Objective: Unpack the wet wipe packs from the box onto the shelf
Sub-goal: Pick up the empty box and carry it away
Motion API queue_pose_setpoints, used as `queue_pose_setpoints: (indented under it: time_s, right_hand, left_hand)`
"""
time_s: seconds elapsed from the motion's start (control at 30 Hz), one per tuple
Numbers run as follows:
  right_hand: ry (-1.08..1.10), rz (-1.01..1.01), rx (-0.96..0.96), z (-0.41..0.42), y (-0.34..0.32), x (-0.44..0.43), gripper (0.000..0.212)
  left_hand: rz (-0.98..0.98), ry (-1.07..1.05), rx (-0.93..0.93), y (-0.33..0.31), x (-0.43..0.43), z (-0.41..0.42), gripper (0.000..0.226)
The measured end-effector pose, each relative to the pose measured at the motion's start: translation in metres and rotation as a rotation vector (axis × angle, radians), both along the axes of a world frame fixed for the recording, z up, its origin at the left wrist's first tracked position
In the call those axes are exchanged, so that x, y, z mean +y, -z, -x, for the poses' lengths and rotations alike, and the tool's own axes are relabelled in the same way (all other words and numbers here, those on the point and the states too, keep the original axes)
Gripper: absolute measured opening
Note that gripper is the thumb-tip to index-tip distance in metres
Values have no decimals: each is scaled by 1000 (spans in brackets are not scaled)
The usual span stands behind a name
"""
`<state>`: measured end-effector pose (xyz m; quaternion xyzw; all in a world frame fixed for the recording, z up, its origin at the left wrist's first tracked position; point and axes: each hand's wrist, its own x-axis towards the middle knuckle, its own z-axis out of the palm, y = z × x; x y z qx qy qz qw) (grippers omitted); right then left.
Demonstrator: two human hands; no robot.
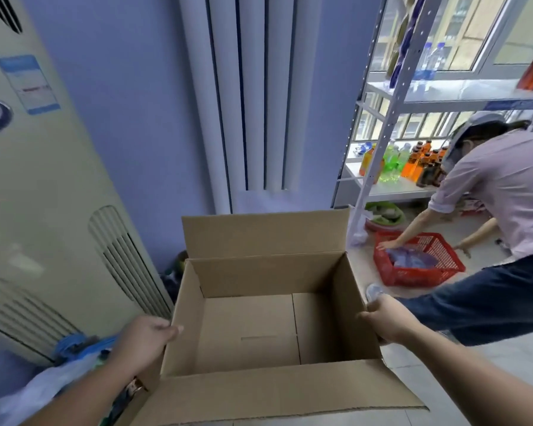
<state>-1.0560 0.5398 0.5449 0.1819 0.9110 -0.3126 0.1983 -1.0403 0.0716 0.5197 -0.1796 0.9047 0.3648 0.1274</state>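
Observation:
A brown cardboard box (259,275) is held up in front of me with its flaps open, and its inside shows only bare cardboard. My left hand (145,339) grips the box's left wall. On the opposite side, my right hand (388,318) grips the right wall. A white metal shelf (391,189) stands at the right with drink bottles on it. Bluish packs (413,259), possibly wet wipes, lie in a red basket (391,275) on the floor.
Another person (505,192) bends over the red basket beside the shelf. A tall cream air conditioner (43,195) stands at the left. Plastic bags (59,376) lie at the lower left. White curtains (253,93) hang ahead. A green-and-red bowl (382,216) sits under the shelf.

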Motion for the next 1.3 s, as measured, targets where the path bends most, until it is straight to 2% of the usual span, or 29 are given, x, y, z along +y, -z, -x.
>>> queue_pose_setpoints:
  time_s: [0.1,0.3,0.57,0.67,0.8,0.9,1.0,1.1,1.3]
  right_hand:
    - [-15,6,-15,28,6,10,26]
    - [-44,24,-37,90,20,36,27]
    - [-91,-4,-73,163,36,47,26]
    - [-96,-9,-95,188,38,42,26]
    - [-82,-7,-125,224,48,33,26]
    - [-65,-8,-129,249,55,25,24]
    - [-29,-29,-141,273,63,18,25]
    - [6,-49,-157,294,76,14,26]
    - [47,-40,-201,328,100,15,24]
  left_hand:
    - [12,1,-21,4,15,25,39]
    - [21,-14,-86,14,37,69,29]
    - [114,-85,-97,25,52,116,46]
    - [97,-87,-136,26,51,136,42]
    - [102,-66,-160,38,41,173,46]
    - [99,-55,-158,43,37,208,35]
    - [94,-55,-185,48,34,238,39]
    - [94,-21,-215,63,26,266,34]
    - [113,-3,-226,92,26,316,47]
